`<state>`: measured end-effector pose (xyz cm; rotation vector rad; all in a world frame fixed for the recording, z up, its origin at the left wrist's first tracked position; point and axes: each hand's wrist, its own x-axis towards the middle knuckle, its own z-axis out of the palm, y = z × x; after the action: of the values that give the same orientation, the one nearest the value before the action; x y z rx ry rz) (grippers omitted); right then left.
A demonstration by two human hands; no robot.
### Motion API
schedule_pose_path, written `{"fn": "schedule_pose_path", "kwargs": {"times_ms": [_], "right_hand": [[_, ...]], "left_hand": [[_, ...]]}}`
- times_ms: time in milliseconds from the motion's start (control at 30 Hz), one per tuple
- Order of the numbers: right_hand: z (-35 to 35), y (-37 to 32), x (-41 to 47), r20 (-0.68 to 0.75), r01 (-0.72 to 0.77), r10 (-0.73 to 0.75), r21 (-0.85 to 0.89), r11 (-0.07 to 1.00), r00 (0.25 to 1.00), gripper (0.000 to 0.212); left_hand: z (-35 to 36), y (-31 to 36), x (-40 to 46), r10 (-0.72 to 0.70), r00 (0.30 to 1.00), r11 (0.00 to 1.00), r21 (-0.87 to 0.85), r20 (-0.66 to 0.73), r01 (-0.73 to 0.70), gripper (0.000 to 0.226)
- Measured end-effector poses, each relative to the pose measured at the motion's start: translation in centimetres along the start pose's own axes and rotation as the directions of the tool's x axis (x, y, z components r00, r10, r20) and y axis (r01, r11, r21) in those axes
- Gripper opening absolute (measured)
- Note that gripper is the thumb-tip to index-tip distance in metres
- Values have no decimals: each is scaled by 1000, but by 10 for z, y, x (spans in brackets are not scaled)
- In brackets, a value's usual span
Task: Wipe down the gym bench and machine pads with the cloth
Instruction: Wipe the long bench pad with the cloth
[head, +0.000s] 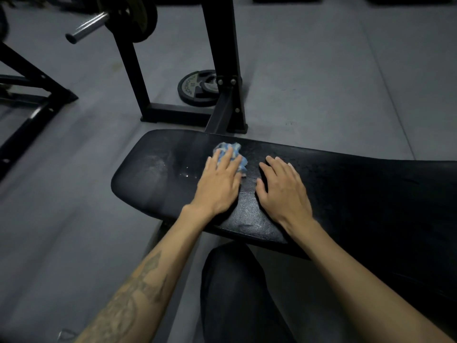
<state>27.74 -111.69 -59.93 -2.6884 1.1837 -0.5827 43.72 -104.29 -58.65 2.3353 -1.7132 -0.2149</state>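
A long black padded gym bench point(153, 179) runs from centre left to the right edge. A crumpled blue and white cloth point(228, 151) lies on the pad near its far edge. My left hand point(220, 184) presses flat on the cloth with straight fingers, covering its near part. My right hand point(284, 189) rests flat on the bare pad just right of the cloth, fingers spread. Dusty white marks and small wet spots show on the pad left of the cloth.
Behind the bench stands its black steel rack frame point(222, 58), with a weight plate point(197, 87) lying on the grey floor beside it. A loaded barbell end point(86, 28) juts out at upper left. Another black frame point(32, 95) sits at left. My dark-trousered knee point(235, 280) is below the bench.
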Motion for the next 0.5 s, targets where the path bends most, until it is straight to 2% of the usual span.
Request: {"fn": "schedule_pose_path", "kwargs": {"times_ms": [67, 133, 233, 300, 367, 500], "right_hand": [[-1, 0, 0, 7, 1, -1, -1, 1000, 1000, 54], [-2, 0, 0, 11, 5, -5, 0, 1000, 1000, 50], [-2, 1, 0, 10, 7, -7, -6, 1000, 1000, 48], [-1, 0, 0, 14, -2, 2, 1, 1000, 1000, 48], [0, 0, 0, 18, -3, 3, 5, 1000, 1000, 50], [-2, 1, 0, 24, -1, 1, 6, 1000, 1000, 49]], "left_hand": [[-4, -7, -9, 110, 994, 994, -18, 29, -110, 53], [-9, -22, -7, 150, 987, 989, 2, 48, -151, 54], [-9, -27, 0, 25, 999, 998, 55, 27, -27, 58], [-7, -12, -3, -31, 999, 997, 69, -7, 31, 71], [-2, 0, -17, 39, 999, 997, 59, 14, -40, 78], [-7, -15, -38, 205, 976, 976, 59, 78, -209, 70]]}}
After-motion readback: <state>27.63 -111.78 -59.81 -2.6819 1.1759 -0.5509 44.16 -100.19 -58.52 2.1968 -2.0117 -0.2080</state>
